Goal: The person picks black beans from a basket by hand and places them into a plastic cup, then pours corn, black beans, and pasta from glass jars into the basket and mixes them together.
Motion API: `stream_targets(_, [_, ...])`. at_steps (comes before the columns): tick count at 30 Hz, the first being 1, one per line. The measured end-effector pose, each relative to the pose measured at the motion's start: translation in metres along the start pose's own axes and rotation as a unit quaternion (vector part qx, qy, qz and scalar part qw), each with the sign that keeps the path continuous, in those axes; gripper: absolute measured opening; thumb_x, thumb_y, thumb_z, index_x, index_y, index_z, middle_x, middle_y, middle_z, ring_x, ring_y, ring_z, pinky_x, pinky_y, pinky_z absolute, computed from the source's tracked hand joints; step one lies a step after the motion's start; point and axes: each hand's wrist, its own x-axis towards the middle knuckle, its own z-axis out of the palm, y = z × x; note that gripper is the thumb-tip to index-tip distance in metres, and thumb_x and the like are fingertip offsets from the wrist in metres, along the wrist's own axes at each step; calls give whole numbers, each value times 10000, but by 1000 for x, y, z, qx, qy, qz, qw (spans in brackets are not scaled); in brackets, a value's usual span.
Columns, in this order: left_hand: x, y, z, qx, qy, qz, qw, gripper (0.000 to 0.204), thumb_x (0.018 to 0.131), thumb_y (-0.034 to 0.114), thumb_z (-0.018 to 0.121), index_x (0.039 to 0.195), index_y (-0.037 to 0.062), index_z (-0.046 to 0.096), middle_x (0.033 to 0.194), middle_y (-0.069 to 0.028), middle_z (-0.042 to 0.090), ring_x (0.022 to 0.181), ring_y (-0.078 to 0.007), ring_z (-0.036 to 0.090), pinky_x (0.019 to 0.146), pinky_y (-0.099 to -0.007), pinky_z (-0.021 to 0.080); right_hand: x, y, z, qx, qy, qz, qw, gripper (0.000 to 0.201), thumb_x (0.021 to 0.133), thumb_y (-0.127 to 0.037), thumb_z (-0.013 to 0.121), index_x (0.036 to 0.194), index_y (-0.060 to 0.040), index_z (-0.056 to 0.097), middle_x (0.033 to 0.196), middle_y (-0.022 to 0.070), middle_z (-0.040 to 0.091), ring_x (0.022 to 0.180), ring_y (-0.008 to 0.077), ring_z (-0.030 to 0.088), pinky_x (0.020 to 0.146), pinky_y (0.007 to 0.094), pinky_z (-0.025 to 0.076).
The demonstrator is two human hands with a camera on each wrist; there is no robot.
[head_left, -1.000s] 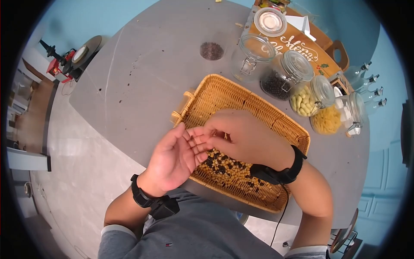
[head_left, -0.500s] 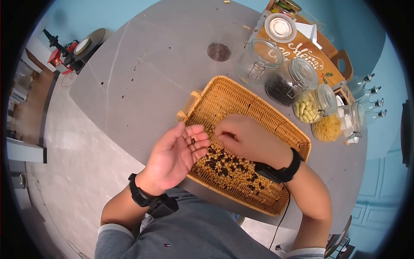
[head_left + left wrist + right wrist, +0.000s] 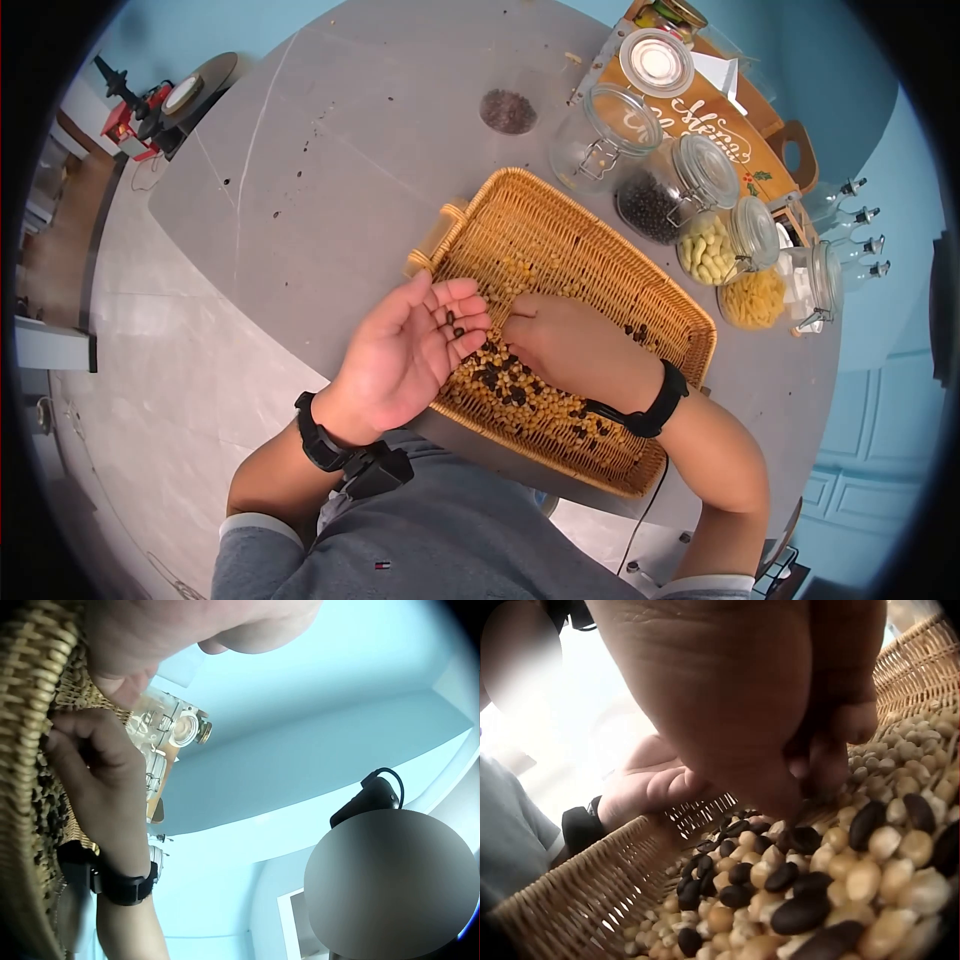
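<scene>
My left hand [image 3: 395,355] is held palm up over the near left rim of the wicker basket [image 3: 610,225], fingers extended. Two black beans [image 3: 459,331] lie on its fingers. Inside the basket, my right hand [image 3: 575,345] reaches down just beside the left fingertips, its fingers bent. In the right wrist view its fingertips come down among yellow corn kernels [image 3: 862,879] and black beans [image 3: 801,913], close to one dark bean. I cannot tell whether a bean is pinched there. The mixed corn and beans cover much of the basket's near half.
Behind the basket stand an open glass jar [image 3: 600,150], a jar of dark beans [image 3: 650,205], a jar of pale, peanut-like pieces [image 3: 708,255] and a jar of yellow pasta [image 3: 755,297]. A clear container with dark contents [image 3: 508,112] sits farther left. Dark bits are scattered on the grey table [image 3: 330,215].
My right hand has drawn away from the left fingers and lowered into the corn and beans. Black beans now show on my left fingers, one half a second ago and two now.
</scene>
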Motion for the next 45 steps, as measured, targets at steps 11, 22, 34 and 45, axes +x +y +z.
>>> stream_targets(11, [-11, 6, 6, 7, -7, -12, 1000, 500, 1022, 422, 410, 1224, -8, 564, 1129, -107, 619, 1066, -220, 570, 980, -341, 447, 14, -22, -33, 201, 62, 54, 976, 99, 818, -65, 659, 885, -9, 613, 821, 158, 628, 759, 336, 625, 688, 394, 516])
stream_targets(22, [-14, 6, -2, -9, -16, 14, 1000, 493, 1018, 421, 438, 1213, -12, 569, 1121, -103, 624, 1059, -222, 570, 974, -340, 449, 14, -25, -3, 63, -11, 31, 997, 104, 807, -29, 631, 907, 2, 637, 864, 176, 598, 845, 372, 620, 737, 445, 514])
stream_targets(34, [-14, 3, 7, -24, -13, 13, 1000, 410, 1039, 377, 422, 1164, 19, 579, 1101, -86, 614, 1071, -213, 557, 997, -361, 432, 21, -47, -50, 354, 77, 146, 921, 95, 841, -38, 634, 934, -25, 629, 851, 128, 653, 800, 329, 634, 702, 397, 504])
stream_targets(45, [-19, 6, 0, -24, -5, 37, 999, 485, 1020, 409, 434, 1212, -16, 566, 1136, -121, 614, 1064, -238, 573, 1000, -356, 441, 17, -14, 4, 44, 18, -23, 999, 107, 796, -60, 698, 888, -29, 655, 874, 117, 570, 842, 327, 595, 694, 416, 492])
